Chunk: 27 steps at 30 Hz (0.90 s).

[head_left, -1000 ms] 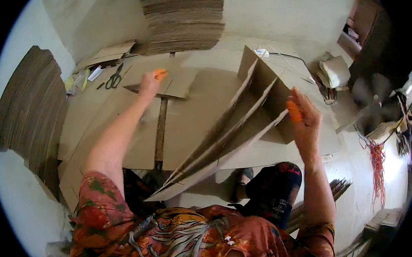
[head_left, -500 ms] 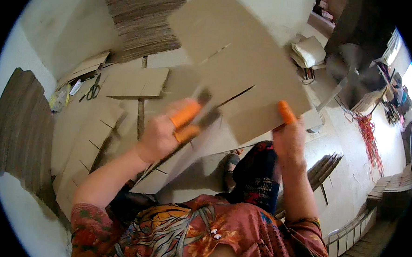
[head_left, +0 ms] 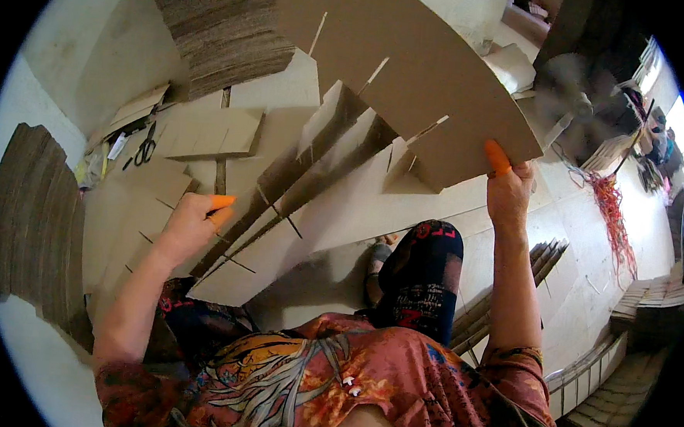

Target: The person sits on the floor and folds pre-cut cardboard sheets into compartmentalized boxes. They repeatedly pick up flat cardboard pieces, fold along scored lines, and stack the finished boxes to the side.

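Observation:
My right hand (head_left: 508, 183), with an orange cover on its thumb, grips the lower right corner of a large brown cardboard sheet (head_left: 412, 47) held up at a tilt. Several pale slots run in from the sheet's lower edge. Under that edge, slotted cardboard strips (head_left: 288, 199) stand on edge, fanning toward the sheet; whether they interlock with it I cannot tell. By the left side of the strips is my left hand (head_left: 190, 229), two fingers covered in orange. Its fingers are curled together near a strip, and what lies between them is hidden.
Stacks of cardboard stand at the far left (head_left: 36, 221) and back (head_left: 212, 29). Black scissors (head_left: 147, 145) lie beside a flat cardboard piece (head_left: 207, 133). A fan (head_left: 572, 98) and red strings (head_left: 612, 220) are at right. Slotted strips (head_left: 508, 288) lean beside my knee.
My left hand has moved down and left, away from the sheet. My right hand has shifted slightly up and right with the sheet, which has turned, and the strips below show more clearly.

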Available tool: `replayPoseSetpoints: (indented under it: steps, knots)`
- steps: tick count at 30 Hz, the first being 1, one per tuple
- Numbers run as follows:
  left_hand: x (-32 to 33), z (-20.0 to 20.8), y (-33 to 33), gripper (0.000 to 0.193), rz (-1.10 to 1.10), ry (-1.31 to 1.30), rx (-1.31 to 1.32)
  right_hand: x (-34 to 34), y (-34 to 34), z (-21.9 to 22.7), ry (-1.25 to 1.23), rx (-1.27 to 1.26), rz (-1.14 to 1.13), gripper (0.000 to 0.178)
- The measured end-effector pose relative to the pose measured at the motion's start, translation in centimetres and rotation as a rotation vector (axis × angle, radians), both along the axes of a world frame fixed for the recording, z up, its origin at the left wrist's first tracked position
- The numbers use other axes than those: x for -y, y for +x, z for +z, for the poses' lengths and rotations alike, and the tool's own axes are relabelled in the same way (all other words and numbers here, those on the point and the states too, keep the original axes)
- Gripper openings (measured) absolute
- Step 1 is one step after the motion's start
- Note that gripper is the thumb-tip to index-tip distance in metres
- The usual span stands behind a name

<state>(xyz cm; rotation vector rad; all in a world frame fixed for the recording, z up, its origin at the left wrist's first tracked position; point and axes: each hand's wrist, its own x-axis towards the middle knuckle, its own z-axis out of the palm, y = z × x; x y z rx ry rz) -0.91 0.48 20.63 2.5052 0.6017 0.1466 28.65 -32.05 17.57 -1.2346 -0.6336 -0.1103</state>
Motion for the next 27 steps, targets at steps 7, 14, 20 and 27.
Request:
replayPoseSetpoints:
  steps: [7,14,20,27]
  knots:
    - [-2.0,-0.8,-2.4,0.023,0.036,0.148,0.064,-1.4,-0.9,0.8,-0.02,0.018,-0.017,0.013]
    - [-2.8,-2.1,-2.4,0.02,0.129,0.195,0.1,-1.5,-1.5,1.1,-0.47,-0.036,0.048,0.017]
    - [-3.6,-2.5,-2.1,0.025,0.2,0.256,0.079,-1.3,-2.5,-3.3,-0.404,0.021,0.074,0.023]
    - [4.8,1.3,5.6,0.031,-0.27,0.257,0.245,-2.2,-4.2,-1.9,-0.371,-0.002,0.016,0.016]
